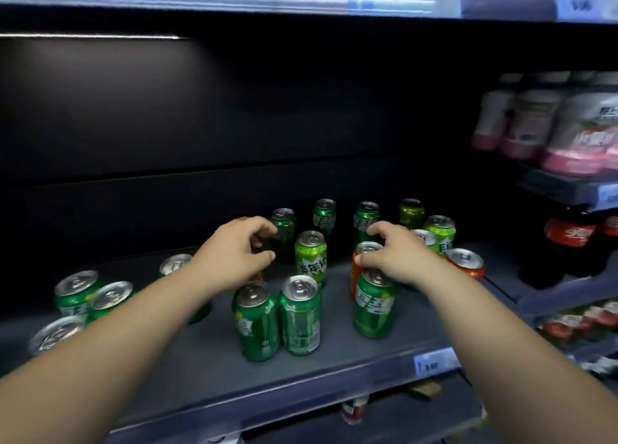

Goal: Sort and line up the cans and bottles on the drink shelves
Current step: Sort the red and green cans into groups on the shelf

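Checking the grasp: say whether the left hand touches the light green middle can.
Apart. Head view shows a dark gap between the left hand and the light green can.

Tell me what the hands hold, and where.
Right hand seems to grip the orange can by its top rim. Left hand curls beside a green can; contact cannot be told.

Both arms are bare and stretch forward, converging ahead. The left forearm (pixel 117 326) comes in from the lower left, and the left hand (pixel 239 246) lies palm down, its thumb and forefinger curved into a C with a gap between the tips. The right forearm (pixel 485 326) comes in from the lower right. The right hand (pixel 398 256) is palm down with fingers bent downward and the thumb reaching left.
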A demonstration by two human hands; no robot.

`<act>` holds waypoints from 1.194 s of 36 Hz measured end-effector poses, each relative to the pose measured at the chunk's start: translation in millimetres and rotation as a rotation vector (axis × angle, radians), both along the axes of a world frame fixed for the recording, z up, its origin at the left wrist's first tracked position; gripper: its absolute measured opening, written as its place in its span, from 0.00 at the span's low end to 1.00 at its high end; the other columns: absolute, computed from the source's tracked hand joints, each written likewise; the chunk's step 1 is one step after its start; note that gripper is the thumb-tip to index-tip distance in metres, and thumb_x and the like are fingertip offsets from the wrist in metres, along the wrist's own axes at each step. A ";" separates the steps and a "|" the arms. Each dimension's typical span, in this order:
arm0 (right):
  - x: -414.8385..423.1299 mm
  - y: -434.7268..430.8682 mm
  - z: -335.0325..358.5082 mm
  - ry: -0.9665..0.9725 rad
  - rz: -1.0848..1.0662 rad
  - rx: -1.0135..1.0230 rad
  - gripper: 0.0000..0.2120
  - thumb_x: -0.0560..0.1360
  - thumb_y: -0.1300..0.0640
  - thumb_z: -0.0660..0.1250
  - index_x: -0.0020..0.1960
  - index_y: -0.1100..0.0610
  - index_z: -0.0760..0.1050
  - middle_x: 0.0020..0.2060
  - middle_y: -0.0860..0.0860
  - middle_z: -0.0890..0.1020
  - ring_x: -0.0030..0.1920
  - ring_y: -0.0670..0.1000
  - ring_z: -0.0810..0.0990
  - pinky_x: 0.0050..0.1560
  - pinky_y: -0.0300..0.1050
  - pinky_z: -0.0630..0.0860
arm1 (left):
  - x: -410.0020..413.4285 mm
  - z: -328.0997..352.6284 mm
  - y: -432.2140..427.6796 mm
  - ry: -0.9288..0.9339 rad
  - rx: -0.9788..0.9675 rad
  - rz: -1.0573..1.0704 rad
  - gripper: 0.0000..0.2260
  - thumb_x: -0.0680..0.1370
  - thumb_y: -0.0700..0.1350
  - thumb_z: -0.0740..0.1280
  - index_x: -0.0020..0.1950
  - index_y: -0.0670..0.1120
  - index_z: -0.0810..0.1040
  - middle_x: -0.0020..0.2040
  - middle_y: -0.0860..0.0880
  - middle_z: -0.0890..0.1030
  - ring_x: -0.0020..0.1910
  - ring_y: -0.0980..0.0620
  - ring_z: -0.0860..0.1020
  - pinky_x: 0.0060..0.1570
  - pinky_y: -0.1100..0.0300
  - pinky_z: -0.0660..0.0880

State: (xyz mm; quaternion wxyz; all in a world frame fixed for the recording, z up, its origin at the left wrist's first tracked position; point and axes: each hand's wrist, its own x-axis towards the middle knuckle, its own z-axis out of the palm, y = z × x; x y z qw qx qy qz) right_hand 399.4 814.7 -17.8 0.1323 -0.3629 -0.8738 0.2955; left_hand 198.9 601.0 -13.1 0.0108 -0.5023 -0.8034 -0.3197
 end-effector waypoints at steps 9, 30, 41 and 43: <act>-36.2 10.3 6.2 -0.191 0.117 0.036 0.30 0.65 0.54 0.82 0.65 0.49 0.76 0.58 0.50 0.79 0.50 0.52 0.80 0.45 0.45 0.80 | -45.3 -12.8 13.1 0.020 -0.309 0.149 0.34 0.70 0.51 0.77 0.74 0.54 0.69 0.66 0.46 0.72 0.66 0.44 0.72 0.65 0.55 0.71; -33.0 12.5 9.2 0.045 0.351 0.094 0.32 0.63 0.54 0.83 0.64 0.43 0.77 0.60 0.42 0.79 0.59 0.46 0.79 0.59 0.48 0.79 | -43.3 -0.6 12.8 -0.165 -0.114 0.157 0.35 0.65 0.41 0.82 0.70 0.51 0.73 0.61 0.52 0.78 0.58 0.53 0.77 0.54 0.63 0.73; 3.3 -30.7 101.3 0.577 0.470 0.061 0.24 0.68 0.59 0.80 0.59 0.42 0.78 0.59 0.43 0.78 0.56 0.40 0.78 0.51 0.34 0.77 | 29.8 105.7 -22.7 -0.220 0.142 -0.041 0.30 0.67 0.39 0.80 0.65 0.54 0.74 0.60 0.55 0.79 0.56 0.56 0.81 0.55 0.56 0.80; 13.8 -41.1 114.6 0.653 0.495 0.051 0.26 0.67 0.60 0.80 0.59 0.40 0.76 0.60 0.43 0.78 0.57 0.42 0.79 0.50 0.35 0.76 | 42.3 118.7 -29.7 -0.237 0.185 -0.084 0.29 0.67 0.38 0.80 0.64 0.54 0.75 0.60 0.54 0.79 0.57 0.55 0.81 0.55 0.55 0.80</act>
